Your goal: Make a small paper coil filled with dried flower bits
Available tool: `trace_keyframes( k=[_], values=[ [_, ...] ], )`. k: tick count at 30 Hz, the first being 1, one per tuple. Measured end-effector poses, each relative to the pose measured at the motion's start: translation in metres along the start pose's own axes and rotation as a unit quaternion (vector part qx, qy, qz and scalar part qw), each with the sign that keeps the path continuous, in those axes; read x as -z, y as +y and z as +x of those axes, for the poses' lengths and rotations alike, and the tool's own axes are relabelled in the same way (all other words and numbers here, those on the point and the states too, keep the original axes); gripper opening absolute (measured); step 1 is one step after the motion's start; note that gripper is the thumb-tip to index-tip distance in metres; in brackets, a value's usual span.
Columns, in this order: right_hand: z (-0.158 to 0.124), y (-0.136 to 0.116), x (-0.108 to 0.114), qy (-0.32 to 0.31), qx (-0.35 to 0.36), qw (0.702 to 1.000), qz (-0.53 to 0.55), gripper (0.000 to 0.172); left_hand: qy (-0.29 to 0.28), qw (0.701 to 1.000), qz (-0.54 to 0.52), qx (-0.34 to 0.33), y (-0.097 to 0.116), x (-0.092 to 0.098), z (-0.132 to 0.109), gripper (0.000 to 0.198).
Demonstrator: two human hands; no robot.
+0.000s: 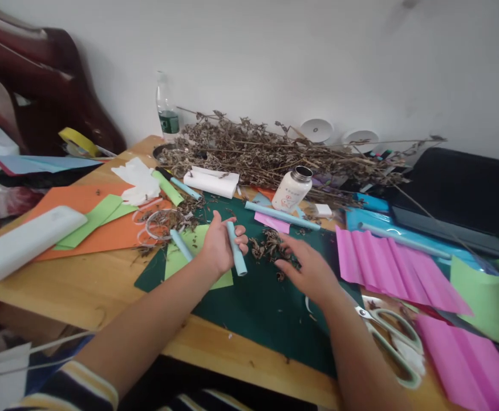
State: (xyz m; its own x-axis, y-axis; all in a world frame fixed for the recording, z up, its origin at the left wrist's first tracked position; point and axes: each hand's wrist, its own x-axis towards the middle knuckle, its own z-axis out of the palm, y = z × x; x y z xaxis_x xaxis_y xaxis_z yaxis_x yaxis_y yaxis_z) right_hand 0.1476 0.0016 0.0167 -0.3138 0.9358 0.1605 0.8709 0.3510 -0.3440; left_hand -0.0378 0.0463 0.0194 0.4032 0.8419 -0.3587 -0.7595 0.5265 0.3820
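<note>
My left hand [220, 244] is closed around a short light blue paper tube [237, 251], held above the dark green cutting mat [266, 308]. My right hand [307, 264] lies palm down over the mat with fingers stretched out, its fingertips at a small heap of dried plant bits [268, 246]. Beside my left wrist another small blue tube [181, 244] rests on a light green paper sheet [189, 251]. A longer blue tube [281, 216] lies farther back on the mat.
A big pile of dried branches [275, 149] runs along the wall. A white bottle [292, 188], folded pink paper [386, 262], scissors [392, 337], orange paper [99, 228], a white case [22, 242], a black laptop [458, 194] and a plastic bottle [167, 111] crowd the wooden table [82, 285].
</note>
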Motion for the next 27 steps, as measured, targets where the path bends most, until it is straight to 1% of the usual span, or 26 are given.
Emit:
trace_keyframes(
  k=[2,4,6,8,10,12,13,15,16,17,18,20,21,23,25,27],
  values=[
    [-0.003,-0.019,-0.005,-0.027,0.088,0.995,0.033,0.041,-0.002,1.000,-0.001,-0.009,-0.001,0.001,0.000,0.040],
    [-0.006,-0.034,-0.011,-0.040,0.142,0.987,0.062,0.038,0.000,1.000,0.001,-0.016,-0.003,0.001,-0.001,0.036],
    [-0.009,-0.043,-0.016,-0.031,0.170,0.980,0.094,0.034,0.003,1.000,0.006,-0.014,-0.006,0.000,-0.001,0.031],
    [-0.009,-0.048,-0.020,-0.011,0.182,0.976,0.118,0.031,0.004,1.000,0.013,-0.011,-0.009,-0.001,-0.002,0.026],
    [-0.009,-0.049,-0.022,0.006,0.190,0.974,0.123,0.029,-0.001,0.999,0.028,-0.018,-0.012,-0.002,-0.003,0.020],
    [-0.009,-0.045,-0.021,0.005,0.200,0.972,0.127,0.026,-0.010,0.998,0.052,-0.036,-0.013,-0.003,-0.004,0.015],
    [-0.009,-0.040,-0.018,0.004,0.192,0.972,0.132,0.024,-0.018,0.996,0.068,-0.048,-0.013,-0.003,-0.004,0.013],
    [-0.011,-0.023,-0.011,0.021,0.138,0.980,0.144,0.021,-0.041,0.989,0.111,-0.088,-0.011,-0.003,-0.005,0.013],
    [-0.011,-0.011,-0.006,0.056,0.063,0.986,0.143,0.020,-0.055,0.982,0.137,-0.118,-0.010,-0.003,-0.006,0.013],
    [-0.012,0.001,-0.002,0.097,0.007,0.987,0.130,0.024,-0.070,0.972,0.166,-0.151,-0.010,-0.003,-0.006,0.013],
    [-0.013,0.014,0.002,0.124,-0.028,0.985,0.119,0.029,-0.082,0.959,0.197,-0.185,-0.011,-0.003,-0.007,0.013],
    [-0.012,0.033,0.004,0.147,-0.077,0.982,0.092,0.030,-0.095,0.928,0.261,-0.246,-0.018,-0.001,-0.010,0.013],
    [-0.010,0.039,0.004,0.145,-0.088,0.982,0.079,0.028,-0.095,0.912,0.295,-0.270,-0.023,0.001,-0.012,0.013],
    [-0.007,0.042,-0.001,0.118,-0.087,0.988,0.056,0.023,-0.095,0.871,0.383,-0.294,-0.034,0.005,-0.018,0.012],
    [-0.003,0.038,-0.005,0.082,-0.074,0.993,0.038,0.020,-0.113,0.824,0.471,-0.293,-0.044,0.009,-0.024,0.012],
    [-0.002,0.034,-0.006,0.051,-0.062,0.996,0.024,0.022,-0.137,0.783,0.529,-0.298,-0.048,0.012,-0.028,0.016]
  ],
)
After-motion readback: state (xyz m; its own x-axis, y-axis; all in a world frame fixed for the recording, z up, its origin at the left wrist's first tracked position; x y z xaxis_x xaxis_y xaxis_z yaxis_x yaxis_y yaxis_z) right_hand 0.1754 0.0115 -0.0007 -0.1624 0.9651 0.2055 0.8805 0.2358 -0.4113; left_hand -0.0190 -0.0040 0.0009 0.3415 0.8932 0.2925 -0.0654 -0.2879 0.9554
